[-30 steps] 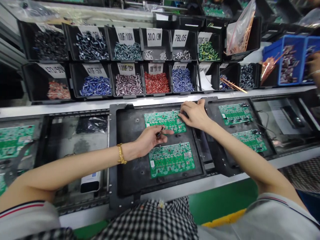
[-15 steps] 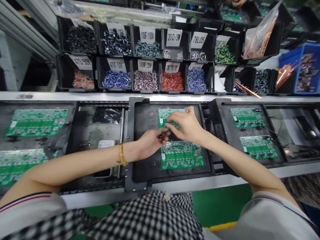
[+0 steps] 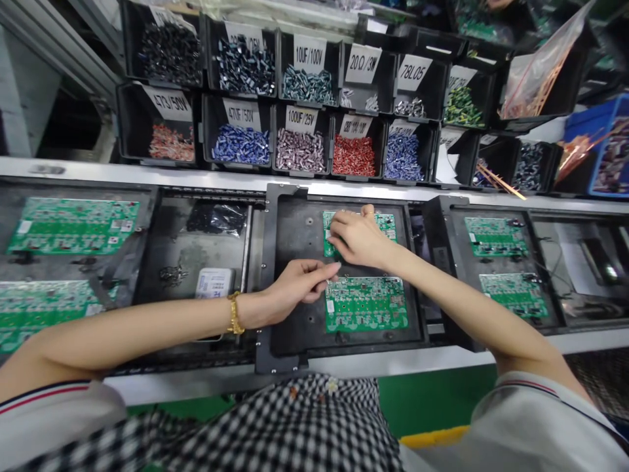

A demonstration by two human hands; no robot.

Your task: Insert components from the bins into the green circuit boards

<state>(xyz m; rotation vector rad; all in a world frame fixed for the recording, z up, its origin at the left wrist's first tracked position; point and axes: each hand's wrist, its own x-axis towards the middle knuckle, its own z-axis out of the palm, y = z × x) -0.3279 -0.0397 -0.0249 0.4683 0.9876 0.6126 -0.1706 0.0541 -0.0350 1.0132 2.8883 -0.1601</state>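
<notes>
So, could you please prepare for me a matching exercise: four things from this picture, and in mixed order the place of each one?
Things:
1. Right hand
2. Left hand
3. Gold bracelet
4. Red components

Places:
A. In a labelled black bin
B. By the upper left corner of the near green board
C. Around the left wrist
D. Over the far green board

Right pairs: 1-D, 2-B, 3-C, 4-A
</notes>
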